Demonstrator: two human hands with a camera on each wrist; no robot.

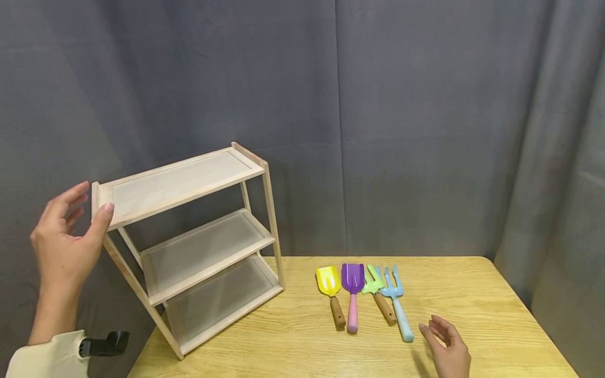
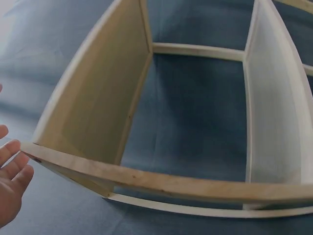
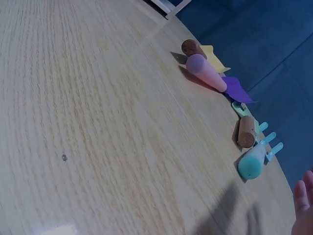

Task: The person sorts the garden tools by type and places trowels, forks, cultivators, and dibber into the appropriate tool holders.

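Observation:
A three-tier pale wooden shelf [image 1: 186, 186] stands on the left of the table. My left hand [image 1: 68, 231] is at its top left corner, thumb raised and the other fingers spread loosely apart. In the left wrist view the fingertips [image 2: 11, 147] lie at the end of the shelf's post [image 2: 161, 180]; whether they touch it I cannot tell. My right hand [image 1: 446, 346] hovers over the table with loosely bent fingers, holding nothing. Nearest it lies a light-blue hand fork [image 1: 400, 315]. Beside that are a green hand fork [image 1: 380, 299], a purple shovel [image 1: 353, 278] and a yellow shovel [image 1: 328, 281].
The wooden table [image 1: 482, 294] has a rounded far right corner. Grey curtains [image 1: 425, 131] hang behind it and along the right side. A black strap [image 1: 101, 346] sits on the left sleeve. The tools lie side by side, handles toward me.

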